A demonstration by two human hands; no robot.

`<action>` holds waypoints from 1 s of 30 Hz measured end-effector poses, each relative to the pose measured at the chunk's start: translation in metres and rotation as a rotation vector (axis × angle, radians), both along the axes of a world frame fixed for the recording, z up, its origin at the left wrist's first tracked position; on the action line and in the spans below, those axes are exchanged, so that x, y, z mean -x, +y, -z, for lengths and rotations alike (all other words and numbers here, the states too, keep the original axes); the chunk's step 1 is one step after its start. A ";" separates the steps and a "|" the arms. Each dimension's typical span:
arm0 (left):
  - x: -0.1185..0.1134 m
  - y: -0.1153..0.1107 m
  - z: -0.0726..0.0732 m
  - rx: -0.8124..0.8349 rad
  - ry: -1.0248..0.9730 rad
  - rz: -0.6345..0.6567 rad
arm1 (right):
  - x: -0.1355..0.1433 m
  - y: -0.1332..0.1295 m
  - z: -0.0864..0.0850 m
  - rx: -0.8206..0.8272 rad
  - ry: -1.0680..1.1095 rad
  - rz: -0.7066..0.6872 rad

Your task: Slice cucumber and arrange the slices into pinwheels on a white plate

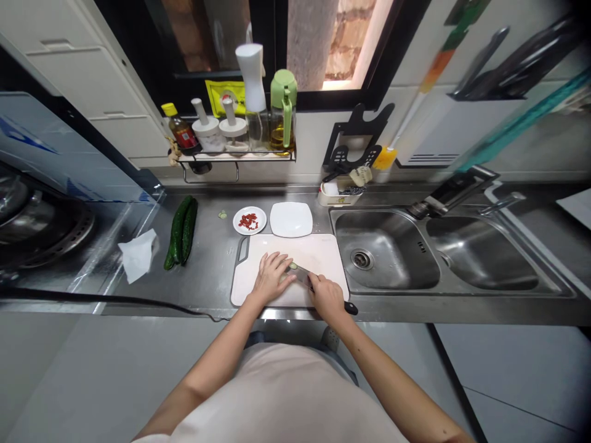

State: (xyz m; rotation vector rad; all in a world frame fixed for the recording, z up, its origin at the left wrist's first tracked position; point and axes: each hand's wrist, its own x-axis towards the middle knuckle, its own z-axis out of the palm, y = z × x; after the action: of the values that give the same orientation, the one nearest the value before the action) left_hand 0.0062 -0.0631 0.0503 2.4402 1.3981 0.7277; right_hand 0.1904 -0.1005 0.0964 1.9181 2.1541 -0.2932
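My right hand (327,296) is wrapped round the black handle of a kitchen knife (302,276), its blade pointing left over the white cutting board (249,286). A small pale green slice (293,266) lies against the blade near its tip. My left hand (273,275) is stretched over the middle of the board, palm down, fingers extended and close to the blade and slice. Whatever is under the left palm is hidden. Behind the board are a small white plate of chopped red pieces (249,221) and a bare white square plate (290,219).
Two cucumbers (181,234) and a crumpled white tissue (138,254) lie left on the steel counter. A double sink (388,249) with a faucet (455,187) is right. A wall rack (235,157) holds seasoning bottles. A stove with a pot (32,212) stands far left.
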 end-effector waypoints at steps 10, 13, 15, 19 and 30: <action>0.000 0.007 0.002 0.025 0.007 0.169 | -0.006 0.003 -0.002 -0.031 -0.026 -0.018; -0.003 0.007 0.003 -0.038 -0.030 0.173 | -0.007 0.006 -0.003 -0.023 -0.032 -0.011; -0.004 0.007 0.003 -0.072 -0.060 0.172 | -0.008 0.009 -0.003 -0.012 -0.030 -0.003; -0.004 0.008 0.004 -0.074 -0.181 0.118 | -0.010 0.013 -0.001 -0.004 -0.022 0.029; 0.041 0.055 0.039 0.340 -0.373 -0.765 | -0.029 0.010 0.005 0.037 0.067 0.180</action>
State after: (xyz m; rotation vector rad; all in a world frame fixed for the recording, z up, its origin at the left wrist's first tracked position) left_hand -0.0351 -0.0086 0.0110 1.3912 2.0736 0.9277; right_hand 0.2196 -0.0906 0.0914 2.1134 2.0034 -0.4329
